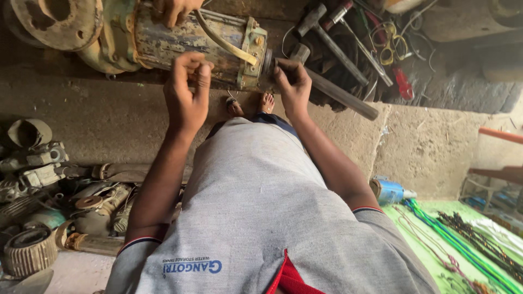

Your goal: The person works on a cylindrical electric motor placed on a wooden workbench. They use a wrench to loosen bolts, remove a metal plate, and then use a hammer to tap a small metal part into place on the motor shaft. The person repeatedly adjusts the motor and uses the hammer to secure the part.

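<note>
While the rusty, paint-flaked cylindrical motor housing (190, 41) lies on the concrete ledge (109, 109), the right hand (293, 81) pinches something small at its shaft end and the left hand (188, 90), fingers curled shut on nothing visible, hovers beside it, so a firm, square grip there seems wise.

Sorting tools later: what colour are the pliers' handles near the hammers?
Red handles on the pliers, head view.

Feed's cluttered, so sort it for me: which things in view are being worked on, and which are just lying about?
In hand: rusty motor, left hand, right hand, another person's hand.
Lying about: hammers, red-handled tool, scrap parts, blue can.
</note>
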